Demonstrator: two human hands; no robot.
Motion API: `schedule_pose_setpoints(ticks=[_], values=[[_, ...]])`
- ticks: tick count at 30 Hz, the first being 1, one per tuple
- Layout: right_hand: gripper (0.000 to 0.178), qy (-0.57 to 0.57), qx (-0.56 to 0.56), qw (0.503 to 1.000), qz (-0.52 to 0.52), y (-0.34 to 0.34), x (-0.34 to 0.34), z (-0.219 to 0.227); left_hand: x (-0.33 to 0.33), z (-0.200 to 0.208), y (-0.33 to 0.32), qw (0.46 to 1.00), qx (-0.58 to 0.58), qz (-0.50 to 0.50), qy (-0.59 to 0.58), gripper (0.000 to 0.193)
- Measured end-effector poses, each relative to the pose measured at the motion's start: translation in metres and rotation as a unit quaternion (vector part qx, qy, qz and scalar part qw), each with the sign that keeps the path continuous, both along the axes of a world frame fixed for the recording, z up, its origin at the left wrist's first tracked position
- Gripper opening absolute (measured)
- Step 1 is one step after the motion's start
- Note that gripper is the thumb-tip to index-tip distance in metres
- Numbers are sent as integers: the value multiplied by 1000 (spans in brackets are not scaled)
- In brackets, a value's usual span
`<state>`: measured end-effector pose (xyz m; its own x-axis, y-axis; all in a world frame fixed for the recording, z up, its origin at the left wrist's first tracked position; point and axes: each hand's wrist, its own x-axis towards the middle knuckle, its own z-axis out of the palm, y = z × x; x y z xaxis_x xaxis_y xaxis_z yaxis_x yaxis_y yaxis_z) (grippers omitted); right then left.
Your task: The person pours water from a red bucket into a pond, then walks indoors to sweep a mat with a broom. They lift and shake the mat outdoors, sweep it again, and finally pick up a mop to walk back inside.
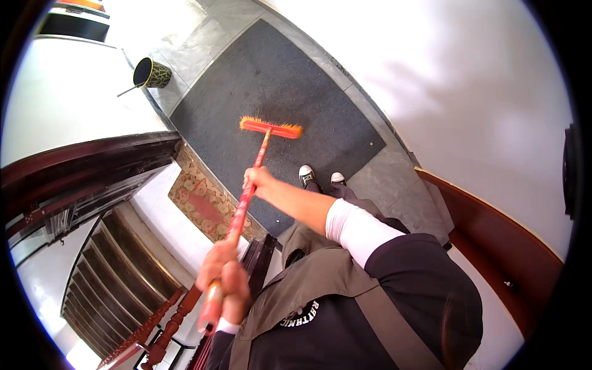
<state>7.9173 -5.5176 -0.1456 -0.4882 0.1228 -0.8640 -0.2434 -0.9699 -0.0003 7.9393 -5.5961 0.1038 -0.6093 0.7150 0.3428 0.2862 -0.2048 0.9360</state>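
A broom (271,128) with a red head and orange bristles rests on a dark grey floor mat (259,74). Its red patterned handle slants from the head down toward my lower left. My left hand (225,274) is wrapped round the handle near its top end, slightly blurred. Farther down the shaft, toward the head, my right hand (258,179) grips it with the arm stretched across my body. The bristles touch the mat in front of my shoes (306,175).
A black and yellow bin (154,74) stands by the wall at the far left, a thin stick at its side. A patterned doormat (200,200) lies left of the grey mat. Stairs (117,271) with a red-brown baluster (166,336) are lower left. A white wall (456,92) bounds the right.
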Motion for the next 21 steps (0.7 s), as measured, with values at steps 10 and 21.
schedule_pose_setpoints(ticks=[10,21], values=[[7,-92,79,984,-128,52,150,14,47,-14,1,971,57,-199,-123,25],[9,-16,-1,994,-111,-5,131,10,76,17,-9,986,-101,-133,-25,25]])
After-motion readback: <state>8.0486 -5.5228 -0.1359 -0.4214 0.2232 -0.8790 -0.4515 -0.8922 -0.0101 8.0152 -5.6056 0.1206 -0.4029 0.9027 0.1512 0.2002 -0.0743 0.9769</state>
